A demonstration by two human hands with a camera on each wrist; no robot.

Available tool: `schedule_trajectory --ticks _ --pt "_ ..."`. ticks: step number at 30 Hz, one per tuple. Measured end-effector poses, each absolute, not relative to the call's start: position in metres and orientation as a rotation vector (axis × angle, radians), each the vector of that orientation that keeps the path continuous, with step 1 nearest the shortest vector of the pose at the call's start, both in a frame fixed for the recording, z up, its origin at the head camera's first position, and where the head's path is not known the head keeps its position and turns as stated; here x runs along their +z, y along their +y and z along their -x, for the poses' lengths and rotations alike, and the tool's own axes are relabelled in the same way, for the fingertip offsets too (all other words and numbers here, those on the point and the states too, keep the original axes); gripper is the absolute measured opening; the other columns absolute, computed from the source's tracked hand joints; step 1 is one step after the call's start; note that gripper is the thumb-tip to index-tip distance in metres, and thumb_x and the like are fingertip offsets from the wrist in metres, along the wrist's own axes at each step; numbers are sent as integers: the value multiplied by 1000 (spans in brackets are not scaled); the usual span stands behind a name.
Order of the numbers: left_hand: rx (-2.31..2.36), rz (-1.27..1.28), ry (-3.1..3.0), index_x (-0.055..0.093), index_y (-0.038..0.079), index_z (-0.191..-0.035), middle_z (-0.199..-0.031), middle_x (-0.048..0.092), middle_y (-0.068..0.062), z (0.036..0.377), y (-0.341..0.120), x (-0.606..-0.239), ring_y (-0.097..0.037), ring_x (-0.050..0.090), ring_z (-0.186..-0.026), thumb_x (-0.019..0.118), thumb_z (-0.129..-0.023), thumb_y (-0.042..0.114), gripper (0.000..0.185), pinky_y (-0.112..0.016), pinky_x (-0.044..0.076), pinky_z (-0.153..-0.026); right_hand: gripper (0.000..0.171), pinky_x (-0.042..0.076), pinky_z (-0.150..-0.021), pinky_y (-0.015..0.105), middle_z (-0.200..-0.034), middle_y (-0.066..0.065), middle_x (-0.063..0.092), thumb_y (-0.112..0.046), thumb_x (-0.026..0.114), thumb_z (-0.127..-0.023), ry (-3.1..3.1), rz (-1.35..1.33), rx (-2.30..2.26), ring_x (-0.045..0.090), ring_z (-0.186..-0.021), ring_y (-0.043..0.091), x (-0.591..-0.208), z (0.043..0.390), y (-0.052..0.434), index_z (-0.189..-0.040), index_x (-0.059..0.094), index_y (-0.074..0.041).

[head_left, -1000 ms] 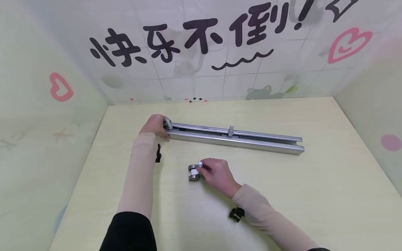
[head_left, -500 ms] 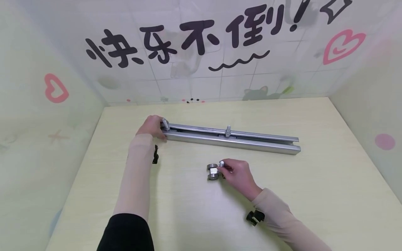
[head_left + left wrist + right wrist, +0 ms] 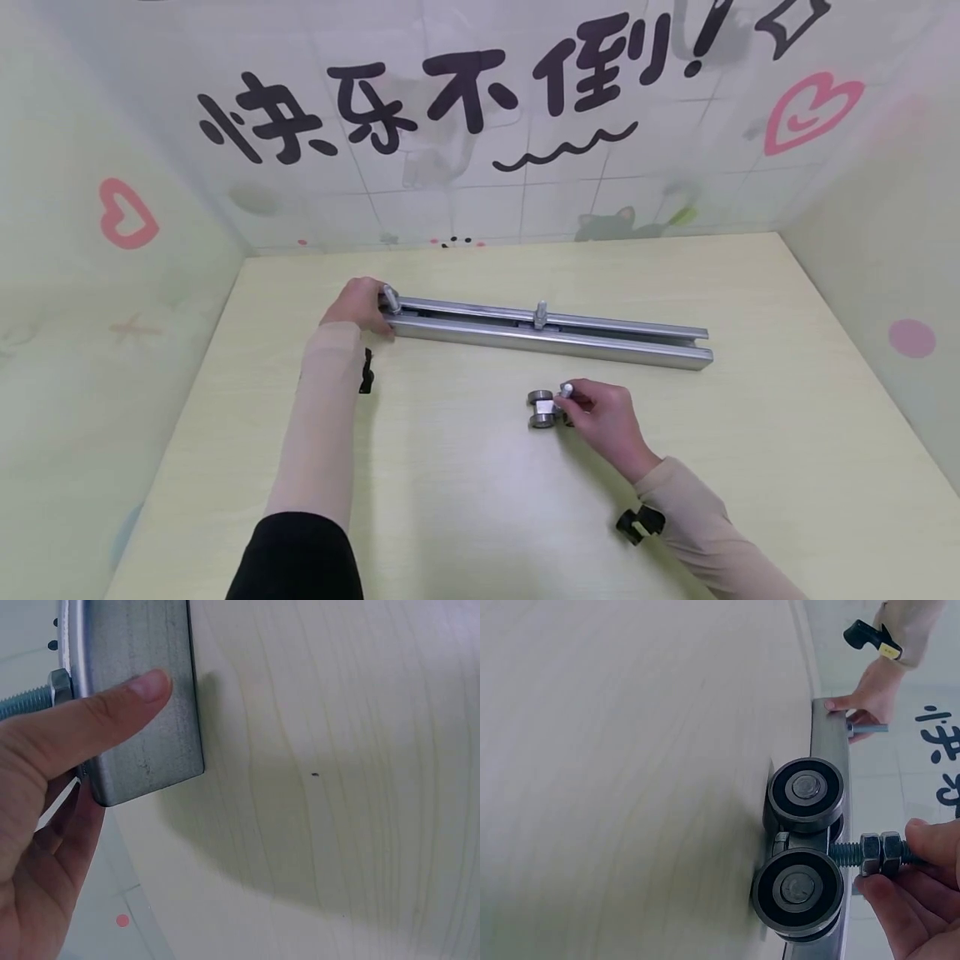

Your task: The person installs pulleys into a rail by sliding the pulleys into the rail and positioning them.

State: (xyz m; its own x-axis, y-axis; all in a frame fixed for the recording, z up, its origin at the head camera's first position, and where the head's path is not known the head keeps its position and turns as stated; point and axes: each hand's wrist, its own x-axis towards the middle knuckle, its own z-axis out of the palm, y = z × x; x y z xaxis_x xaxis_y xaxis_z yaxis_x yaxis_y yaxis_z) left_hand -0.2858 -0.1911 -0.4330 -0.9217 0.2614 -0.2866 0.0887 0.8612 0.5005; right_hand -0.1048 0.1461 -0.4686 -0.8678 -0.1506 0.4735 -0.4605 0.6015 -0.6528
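A long grey metal track [image 3: 547,335] lies across the pale wooden table [image 3: 465,500]. Two bolts stand up from it, one at its left end [image 3: 389,297] and one near the middle [image 3: 539,313]. My left hand [image 3: 358,304] holds the track's left end, thumb along its side [image 3: 120,705]. My right hand [image 3: 603,412] pinches the threaded bolt [image 3: 874,855] of a roller carriage [image 3: 543,408] with black wheels [image 3: 799,889]. The carriage rests on the table in front of the track.
Pale green walls close in the table on the left, back and right. The back wall carries black lettering [image 3: 420,92] and a pink heart [image 3: 810,108]. Black wrist straps [image 3: 640,523] sit on both forearms.
My right hand has slid the roller carriage to the right along the table, in front of the track. The left hand has stayed at the track's left end.
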Motion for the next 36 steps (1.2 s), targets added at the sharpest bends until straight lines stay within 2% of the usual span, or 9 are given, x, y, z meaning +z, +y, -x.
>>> schedule_trajectory --ticks 8,20,28,36 --pt "706 -267 2679 60 1 -110 -104 59 -16 286 -192 -433 -28 52 -91 82 -55 2 59 -41 46 -85 13 51 -56 15 -72 14 67 9 73 -66 -2407 -508 1159 65 -60 20 -471 104 151 -77 66 5" --pt "716 -257 2668 60 1 -109 -106 59 -18 284 -191 -431 -28 53 -91 81 -56 0 57 -41 46 -85 12 52 -61 16 -75 13 68 5 72 -70 -2468 -481 1217 67 -67 20 -472 104 152 -79 65 3" --pt "721 -255 2661 60 0 -109 -104 59 -17 282 -192 -429 -29 52 -90 81 -57 0 56 -41 45 -85 16 53 -64 18 -87 21 67 10 69 -71 -2453 -467 1367 67 -75 28 -475 106 149 -87 65 9" --pt "714 -269 2666 59 0 -112 -106 58 -18 285 -193 -431 -28 51 -90 81 -57 1 59 -41 45 -84 15 52 -63 15 -81 18 68 10 70 -69 -2395 -525 1303 67 -71 26 -477 106 152 -83 65 8"
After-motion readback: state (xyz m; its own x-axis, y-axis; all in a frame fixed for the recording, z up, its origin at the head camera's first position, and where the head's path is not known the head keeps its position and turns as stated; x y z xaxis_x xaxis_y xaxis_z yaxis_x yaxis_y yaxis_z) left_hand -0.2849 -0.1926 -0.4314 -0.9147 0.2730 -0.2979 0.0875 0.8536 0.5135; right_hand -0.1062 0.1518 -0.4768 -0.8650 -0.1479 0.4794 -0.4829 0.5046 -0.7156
